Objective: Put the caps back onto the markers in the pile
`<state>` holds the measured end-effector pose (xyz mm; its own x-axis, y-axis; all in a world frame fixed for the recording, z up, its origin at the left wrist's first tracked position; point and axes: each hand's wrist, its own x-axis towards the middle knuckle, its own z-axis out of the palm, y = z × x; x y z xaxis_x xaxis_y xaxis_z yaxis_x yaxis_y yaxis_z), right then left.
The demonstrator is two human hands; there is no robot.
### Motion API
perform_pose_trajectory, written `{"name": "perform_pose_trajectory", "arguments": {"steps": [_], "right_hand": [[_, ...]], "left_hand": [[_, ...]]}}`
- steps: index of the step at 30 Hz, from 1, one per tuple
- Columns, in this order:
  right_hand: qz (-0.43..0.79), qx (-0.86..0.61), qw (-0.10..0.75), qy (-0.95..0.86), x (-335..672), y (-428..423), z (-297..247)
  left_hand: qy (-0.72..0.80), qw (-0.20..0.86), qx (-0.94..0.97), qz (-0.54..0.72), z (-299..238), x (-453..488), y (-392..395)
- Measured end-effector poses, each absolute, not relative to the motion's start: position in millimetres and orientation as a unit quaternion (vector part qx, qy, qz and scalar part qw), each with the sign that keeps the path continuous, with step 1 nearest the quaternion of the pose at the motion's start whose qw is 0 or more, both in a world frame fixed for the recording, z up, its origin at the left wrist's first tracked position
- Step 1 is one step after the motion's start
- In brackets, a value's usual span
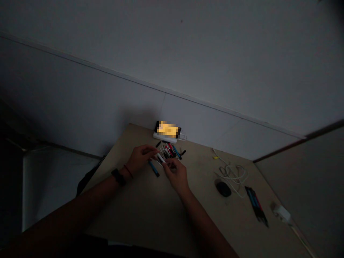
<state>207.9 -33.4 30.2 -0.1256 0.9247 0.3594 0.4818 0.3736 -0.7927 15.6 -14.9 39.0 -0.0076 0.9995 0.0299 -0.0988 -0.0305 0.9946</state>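
A white pen barrel [161, 157] is pinched between the thumb and fingers of my right hand [176, 173]. My left hand [141, 157] is closed at the fingertips, close to the barrel's upper end; what they grip is too dark and small to make out. Just below the left fingers lies a blue pen piece with dark ends [154, 168]. Beyond both hands is a loose pile of pen parts [168, 149] in white, red, black and blue. Small black caps [184, 152] lie at the pile's edge.
A lit phone [168, 129] leans on a white block [164, 138] by the wall. On the right of the table [139, 211] are a black mouse [223, 188], a coiled white cable [233, 173], a row of blue, red and black pens [256, 205] and a white plug [281, 213].
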Motion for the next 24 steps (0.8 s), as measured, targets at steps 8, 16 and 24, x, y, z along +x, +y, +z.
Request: {"name": "perform_pose_trajectory", "arguments": {"steps": [8,16,24], "right_hand": [[0.255,-0.493,0.438,-0.707,207.8,-34.6,31.7],[0.253,-0.49,0.444,-0.707,207.7,-34.4,32.1],[0.252,-0.493,0.448,-0.702,207.6,-34.2,31.5]], "left_hand": [[0.459,0.499,0.508,0.532,37.8,17.0,-16.5],[0.463,0.47,0.537,0.525,40.3,17.3,-19.6],[0.465,0.446,0.567,0.514,37.5,17.4,-21.0]]}}
